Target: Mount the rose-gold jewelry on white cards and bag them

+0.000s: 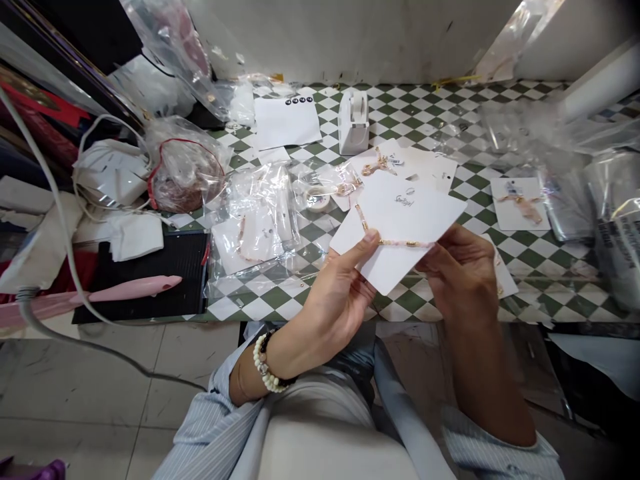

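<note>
Above the near edge of the table, my left hand (pixel 345 293) grips a white jewelry card (pixel 400 213) by its lower left side, thumb on top. Across the card's face lies a pink and gold beaded bracelet (pixel 406 243), with my left thumb pressing on it. At the card's right edge, my right hand (pixel 463 267) has its fingers pinched together at the bracelet's right end. Part of the bracelet probably passes behind the card, where I cannot see it. Another card with a beaded piece (pixel 379 163) lies just behind.
A white tape dispenser (pixel 354 123) stands at the back beside a white sheet (pixel 287 120) with round dark stickers. Clear plastic bags (pixel 255 220) hold carded jewelry at left. Another card (pixel 520 203) lies at right. A pink-handled tool (pixel 135 288) and cables lie far left.
</note>
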The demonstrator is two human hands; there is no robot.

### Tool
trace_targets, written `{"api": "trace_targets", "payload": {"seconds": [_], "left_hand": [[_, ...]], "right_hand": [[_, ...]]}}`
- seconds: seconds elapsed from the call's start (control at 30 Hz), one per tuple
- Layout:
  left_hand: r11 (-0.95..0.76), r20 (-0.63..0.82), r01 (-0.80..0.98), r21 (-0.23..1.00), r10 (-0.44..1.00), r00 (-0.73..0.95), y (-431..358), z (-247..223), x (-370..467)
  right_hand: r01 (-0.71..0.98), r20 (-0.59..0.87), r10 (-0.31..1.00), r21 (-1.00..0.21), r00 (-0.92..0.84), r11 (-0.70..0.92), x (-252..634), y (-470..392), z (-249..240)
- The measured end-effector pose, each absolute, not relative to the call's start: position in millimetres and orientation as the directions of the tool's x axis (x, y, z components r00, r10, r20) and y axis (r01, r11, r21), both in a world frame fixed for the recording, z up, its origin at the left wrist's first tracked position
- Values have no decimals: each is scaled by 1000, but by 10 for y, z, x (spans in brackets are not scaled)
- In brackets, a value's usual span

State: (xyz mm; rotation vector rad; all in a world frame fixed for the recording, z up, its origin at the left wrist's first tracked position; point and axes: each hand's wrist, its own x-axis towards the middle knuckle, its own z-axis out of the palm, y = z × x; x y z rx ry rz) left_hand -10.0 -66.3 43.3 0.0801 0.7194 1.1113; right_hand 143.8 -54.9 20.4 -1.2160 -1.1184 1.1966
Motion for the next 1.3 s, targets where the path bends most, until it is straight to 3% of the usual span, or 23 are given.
{"api": "trace_targets", "payload": {"seconds": [0.17, 0.3, 0.37, 0.5, 0.6, 0.7, 0.8, 0.87, 0.9, 0.97, 1.07, 1.13, 1.2, 1.3], "left_hand": [[447, -511, -796, 409, 834, 206, -631, 402, -38], [399, -453, -786, 472, 875, 173, -607, 339, 12], [356, -395, -785, 507, 905, 156, -600, 317, 30], [334, -333, -806, 489, 925, 182, -575, 257, 17], [274, -284, -800, 533, 949, 135, -542, 159, -5], [220, -233, -747, 627, 968, 89, -524, 59, 19], [152, -182, -623, 767, 983, 16, -556, 47, 63], [57, -39, -467, 882, 998, 48, -596, 109, 53], [-18, 72, -381, 925, 989, 127, -612, 155, 27], [-226, 293, -253, 941, 918, 269, -613, 259, -65], [-493, 493, -28, 870, 867, 75, -513, 385, -249], [-525, 529, 119, 843, 849, -3, -411, 424, -351], [-490, 472, 114, 864, 868, 155, -342, 429, -400], [-405, 380, 34, 914, 882, 278, -376, 409, -359]], "right_hand": [[-185, -158, 982, -967, -100, -175, 1383, -465, 96], [-160, -160, 984, -972, -78, -171, 1391, -450, 56], [-76, -84, 996, -994, 22, -82, 1425, -444, 43], [199, 272, 931, -953, 242, 227, 1524, -425, 122], [503, 484, 850, -798, 208, 332, 1579, -481, 307], [759, 522, 845, -502, -116, 415, 1533, -609, 458], [812, 433, 817, -265, -381, 519, 1380, -710, 425], [840, 503, 790, -203, -352, 503, 1292, -730, 330], [854, 567, 779, -233, -269, 465, 1270, -728, 285], [839, 636, 771, -415, -9, 352, 1279, -709, 227], [562, 481, 816, -790, 320, 245, 1355, -665, 230], [259, 369, 869, -920, 328, 293, 1381, -643, 253], [12, 299, 914, -951, 276, 308, 1365, -637, 262], [-105, 220, 948, -963, 232, 249, 1286, -655, 236]]}}
